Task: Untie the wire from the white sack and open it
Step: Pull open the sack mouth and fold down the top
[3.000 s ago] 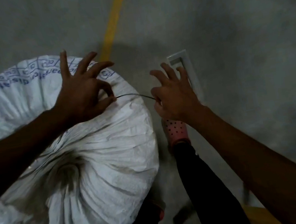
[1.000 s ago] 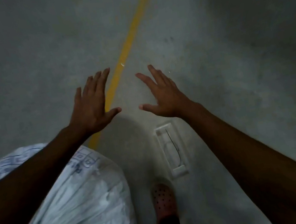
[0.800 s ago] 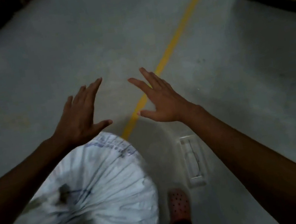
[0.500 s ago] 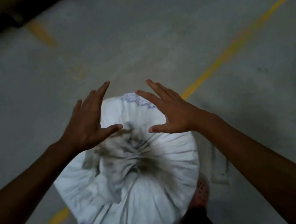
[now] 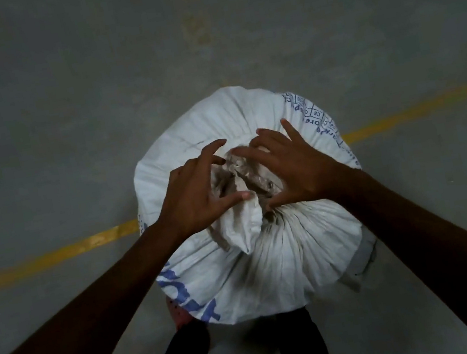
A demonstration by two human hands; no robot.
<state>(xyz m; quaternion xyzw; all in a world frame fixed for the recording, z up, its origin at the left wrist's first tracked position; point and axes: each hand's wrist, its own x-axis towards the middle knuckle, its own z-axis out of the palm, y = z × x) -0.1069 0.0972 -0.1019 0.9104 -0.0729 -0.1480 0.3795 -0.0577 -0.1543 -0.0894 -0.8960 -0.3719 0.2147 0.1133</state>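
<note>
Head view: left hand (image 5: 198, 196) and right hand (image 5: 292, 167), fingers spread, touch the white sack's (image 5: 284, 254) bunched mouth, gripping nothing.

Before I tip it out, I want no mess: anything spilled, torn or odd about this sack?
Nothing spilled on the floor. The white sack stands upright, no tear visible. Only its gathered neck looks grimy, between the left hand and right hand.

the white sack (image 5: 285, 260) stands upright at the centre of the frame, woven, with blue print along its right and lower-left edges; its crumpled, greyed neck (image 5: 241, 203) is loosened, folds radiating outward.
</note>
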